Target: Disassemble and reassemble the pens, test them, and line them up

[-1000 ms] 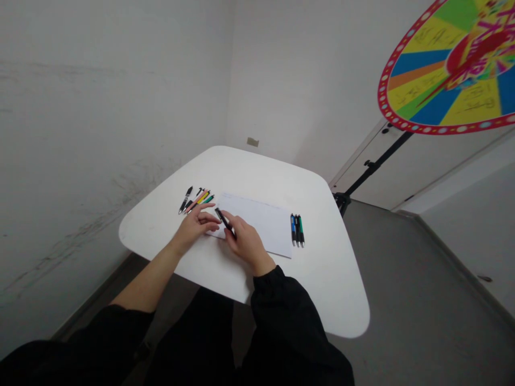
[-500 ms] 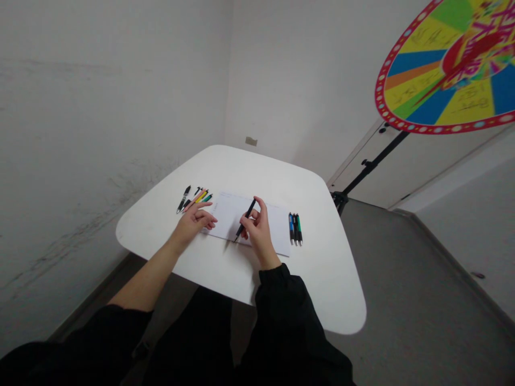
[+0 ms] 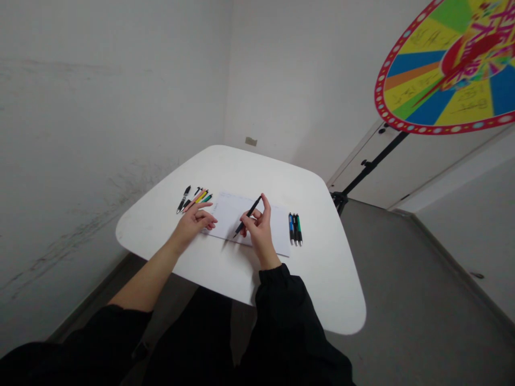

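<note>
My right hand (image 3: 258, 228) grips a dark pen (image 3: 250, 213), its tip slanting down to the left over the near edge of a white sheaf of paper (image 3: 277, 228). The index finger reaches up to the pen's top end. At the paper's left edge rests my left hand (image 3: 197, 219), fingers loosely spread with nothing in them. Just beyond it lies a group of several pens (image 3: 197, 197) in black, pink, yellow and green, partly hidden by that hand. To the right of the paper, three pens (image 3: 295, 229) with blue, black and green barrels lie side by side.
Everything lies on a white table (image 3: 330, 289) with rounded corners. A colourful prize wheel (image 3: 438, 80) on a black stand (image 3: 372, 166) is at the right. Walls stand close on the left and behind the table.
In my right hand the pen has tilted lower, its top end shifting right and its tip slightly up. The index finger has straightened with it. My left hand has stayed in place.
</note>
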Action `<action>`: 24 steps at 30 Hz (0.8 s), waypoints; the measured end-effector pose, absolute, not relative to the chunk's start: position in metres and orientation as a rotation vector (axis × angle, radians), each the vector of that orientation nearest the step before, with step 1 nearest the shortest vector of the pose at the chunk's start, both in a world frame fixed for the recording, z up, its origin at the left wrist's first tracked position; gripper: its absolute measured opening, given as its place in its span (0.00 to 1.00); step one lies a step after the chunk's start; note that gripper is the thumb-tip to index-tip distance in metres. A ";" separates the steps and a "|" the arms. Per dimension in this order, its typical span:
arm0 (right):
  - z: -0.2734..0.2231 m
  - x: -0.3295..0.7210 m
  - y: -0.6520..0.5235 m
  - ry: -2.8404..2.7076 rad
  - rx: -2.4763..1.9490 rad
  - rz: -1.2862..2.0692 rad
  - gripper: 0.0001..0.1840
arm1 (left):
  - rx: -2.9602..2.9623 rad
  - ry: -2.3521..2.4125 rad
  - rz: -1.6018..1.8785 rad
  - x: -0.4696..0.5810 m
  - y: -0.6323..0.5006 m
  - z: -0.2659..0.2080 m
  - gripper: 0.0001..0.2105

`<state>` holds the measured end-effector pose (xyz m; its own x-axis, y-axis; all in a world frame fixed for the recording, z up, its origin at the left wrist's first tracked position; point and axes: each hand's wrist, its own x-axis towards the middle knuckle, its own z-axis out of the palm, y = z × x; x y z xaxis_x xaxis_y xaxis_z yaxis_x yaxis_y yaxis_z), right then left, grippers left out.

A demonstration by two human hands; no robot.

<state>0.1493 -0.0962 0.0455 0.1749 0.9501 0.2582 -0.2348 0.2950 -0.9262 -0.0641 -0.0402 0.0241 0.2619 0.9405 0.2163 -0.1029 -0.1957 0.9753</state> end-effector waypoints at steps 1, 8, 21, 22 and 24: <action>0.045 0.150 -0.096 -1.040 -0.878 1.014 0.52 | 1.419 0.841 1.182 -0.064 -0.040 0.024 0.29; 0.037 0.153 -0.090 -1.027 -0.878 1.031 0.45 | 1.386 0.822 1.176 -0.064 -0.041 0.027 0.29; 0.037 0.153 -0.090 -1.037 -0.871 1.012 0.46 | 1.405 0.842 1.171 -0.064 -0.042 0.027 0.28; 0.036 0.153 -0.089 -1.037 -0.868 1.018 0.46 | 1.405 0.842 1.169 -0.064 -0.042 0.028 0.28; 0.035 0.154 -0.089 -1.036 -0.863 1.026 0.45 | 1.402 0.845 1.163 -0.063 -0.043 0.029 0.28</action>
